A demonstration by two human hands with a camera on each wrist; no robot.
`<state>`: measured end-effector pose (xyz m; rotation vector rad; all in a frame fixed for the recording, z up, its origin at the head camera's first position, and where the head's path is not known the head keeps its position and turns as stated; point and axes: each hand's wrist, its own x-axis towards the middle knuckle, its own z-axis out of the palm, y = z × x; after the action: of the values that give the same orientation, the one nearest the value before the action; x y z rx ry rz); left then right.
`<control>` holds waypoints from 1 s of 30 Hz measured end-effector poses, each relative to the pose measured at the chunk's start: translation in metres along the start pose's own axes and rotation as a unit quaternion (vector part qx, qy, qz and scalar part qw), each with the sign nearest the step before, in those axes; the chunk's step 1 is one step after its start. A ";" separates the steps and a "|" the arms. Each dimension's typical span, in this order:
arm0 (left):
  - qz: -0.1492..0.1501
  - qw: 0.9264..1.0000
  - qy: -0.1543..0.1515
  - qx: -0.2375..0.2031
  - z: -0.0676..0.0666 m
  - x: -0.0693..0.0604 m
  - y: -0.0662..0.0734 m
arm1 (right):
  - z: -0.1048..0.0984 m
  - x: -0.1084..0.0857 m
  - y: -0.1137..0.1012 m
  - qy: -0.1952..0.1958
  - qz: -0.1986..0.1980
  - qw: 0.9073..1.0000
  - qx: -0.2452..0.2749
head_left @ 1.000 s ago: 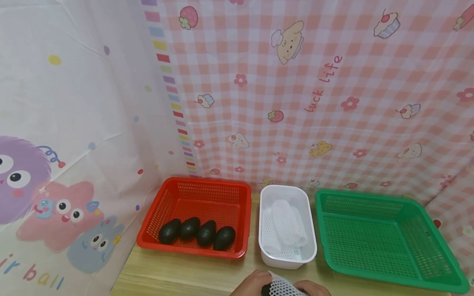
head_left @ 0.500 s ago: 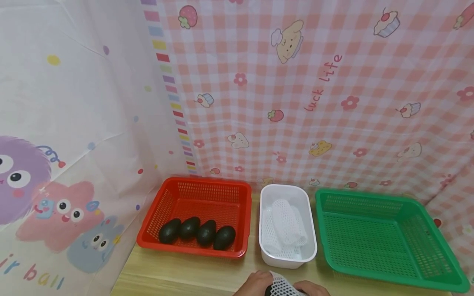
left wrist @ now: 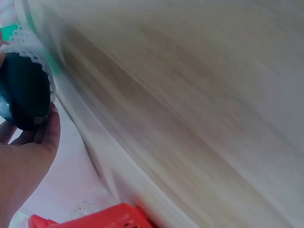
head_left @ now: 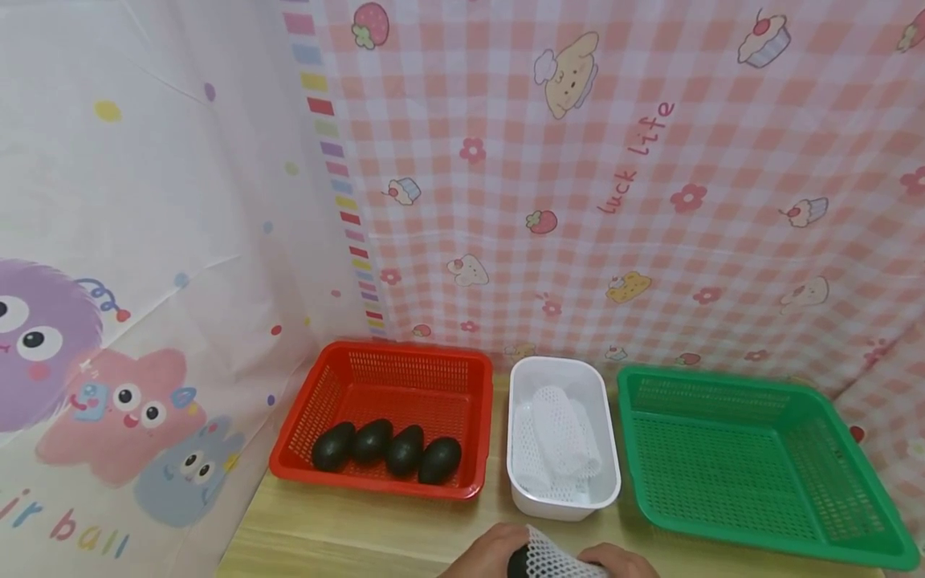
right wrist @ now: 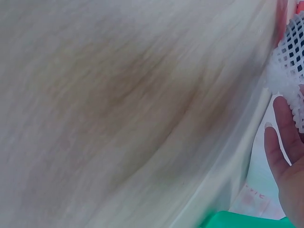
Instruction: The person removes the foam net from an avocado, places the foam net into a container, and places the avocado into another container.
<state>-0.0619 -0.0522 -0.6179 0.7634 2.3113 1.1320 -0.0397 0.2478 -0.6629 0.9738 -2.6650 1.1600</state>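
At the bottom edge of the head view, my left hand (head_left: 487,554) grips a dark avocado (left wrist: 23,90). A white foam net sleeve (head_left: 555,560) covers part of the fruit, whose dark end is bare on the left hand's side. My right hand (head_left: 620,562) holds the other end of the sleeve; in the right wrist view two of its fingers (right wrist: 287,121) stand out beside the mesh (right wrist: 293,59). The frame edge cuts off much of both hands.
Several avocados (head_left: 405,451) lie along the near side of a red basket (head_left: 376,486). Beyond my hands, a white tub (head_left: 564,510) contains more foam net sleeves (head_left: 564,433). To its right stands a green basket (head_left: 730,466). All rest on a wooden table (head_left: 347,530) before a checked cloth.
My right hand has shifted slightly right, and the net sleeve reaches a little further right with it. The head view has tilted slightly. The baskets and tub look the same.
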 end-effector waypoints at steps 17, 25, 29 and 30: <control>-0.019 0.993 0.027 -0.111 -0.023 -0.019 0.002 | -0.037 0.007 -0.031 0.001 0.048 0.999 -0.020; 0.021 0.994 0.066 -0.082 -0.030 -0.029 0.002 | -0.043 0.006 -0.032 0.004 0.053 0.998 -0.030; 0.004 0.995 0.069 -0.079 -0.036 -0.033 0.006 | -0.049 0.006 -0.039 -0.018 0.103 0.994 -0.032; -0.004 0.994 0.067 -0.081 -0.038 -0.034 0.008 | -0.050 0.006 -0.041 -0.018 0.112 0.993 -0.033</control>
<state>-0.0572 -0.0915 -0.5851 0.6359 2.2920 1.3865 -0.0293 0.2581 -0.5996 0.7071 -2.8796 1.0926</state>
